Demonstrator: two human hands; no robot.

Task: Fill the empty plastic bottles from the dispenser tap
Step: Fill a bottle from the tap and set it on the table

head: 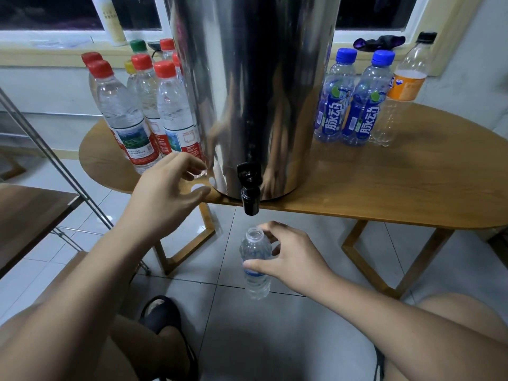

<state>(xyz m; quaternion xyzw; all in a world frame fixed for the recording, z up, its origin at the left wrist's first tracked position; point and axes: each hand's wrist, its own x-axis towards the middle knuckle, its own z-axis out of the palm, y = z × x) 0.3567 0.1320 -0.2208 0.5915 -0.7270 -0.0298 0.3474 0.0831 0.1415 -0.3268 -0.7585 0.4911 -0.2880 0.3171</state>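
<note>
Nearest to me, a black sandal (162, 314) sits on the tiled floor (247, 339) between my knees. Just beyond it my right grip (286, 257) is curled round the uncapped bottle (255, 268). The thumb lies across the body at the label band and the fingers wrap the far side by the shoulder. The neck and open mouth stand clear above the grip, and the base hangs free below it over the floor. The bottle is roughly upright, off the worktop (384, 182), with its mouth just under the black tap (249, 188) and a gap between them.

My left grip (170, 188) hovers at the worktop's near edge, left of the tap, thumb out and fingers loosely bent. Small white caps (198, 187) lie on the worktop right by those fingers. Something pale sits at the fingertips, and I cannot tell whether the grip pinches it or holds nothing.

Behind the tap rises the steel dispenser (253, 92). To its left stands a cluster of capped clear bottles (123, 116), most with red caps. To its right are two blue-capped bottles (357, 105) and an orange-labelled bottle (404, 86).
</note>
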